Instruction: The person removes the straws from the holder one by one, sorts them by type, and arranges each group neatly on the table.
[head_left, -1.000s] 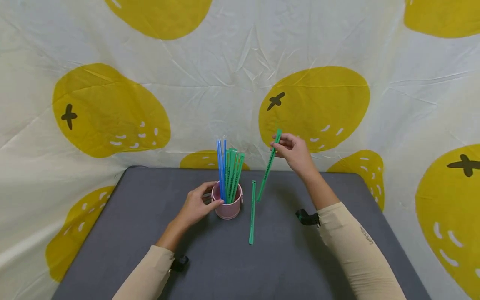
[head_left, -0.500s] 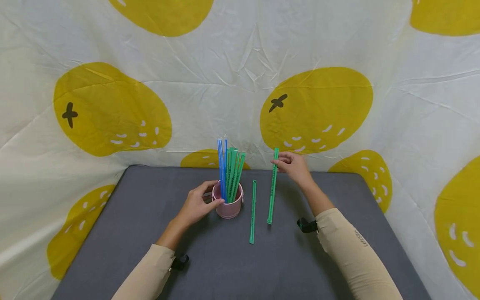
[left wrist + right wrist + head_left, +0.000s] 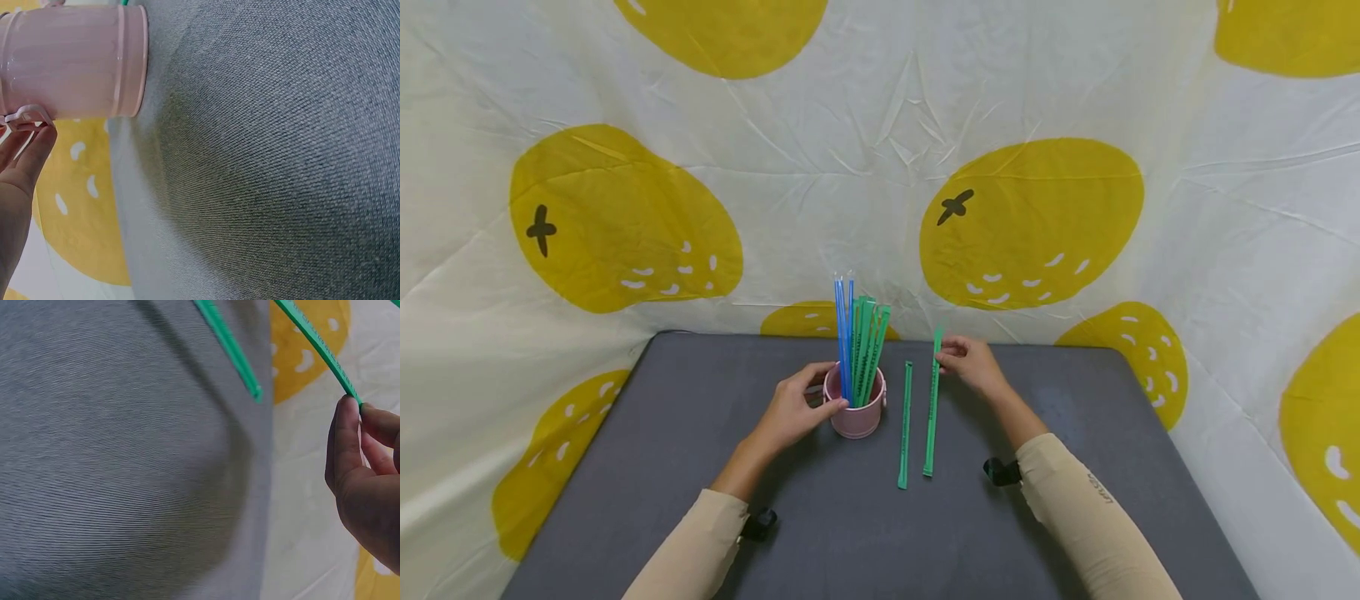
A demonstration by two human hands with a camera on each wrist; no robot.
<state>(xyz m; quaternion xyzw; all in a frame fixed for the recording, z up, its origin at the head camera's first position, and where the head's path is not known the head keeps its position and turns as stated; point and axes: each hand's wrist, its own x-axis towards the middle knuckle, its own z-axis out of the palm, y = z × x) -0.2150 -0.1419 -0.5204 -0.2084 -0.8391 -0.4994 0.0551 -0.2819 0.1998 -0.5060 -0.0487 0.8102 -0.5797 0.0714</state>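
Right hand (image 3: 968,363) grip pinched on slim green wrapped straw (image 3: 932,417), mid-frame; left hand (image 3: 800,407) clamped on glossy pink round bucket (image 3: 856,422). Seemingly laying-out step; next calls for lowering flat, release.

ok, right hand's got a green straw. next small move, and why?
Probably lower the held green straw to the table and release it beside the loose green straw. The right hand pinches it near its far end, which looks raised off the table in the right wrist view, and the two straws run nearly parallel.
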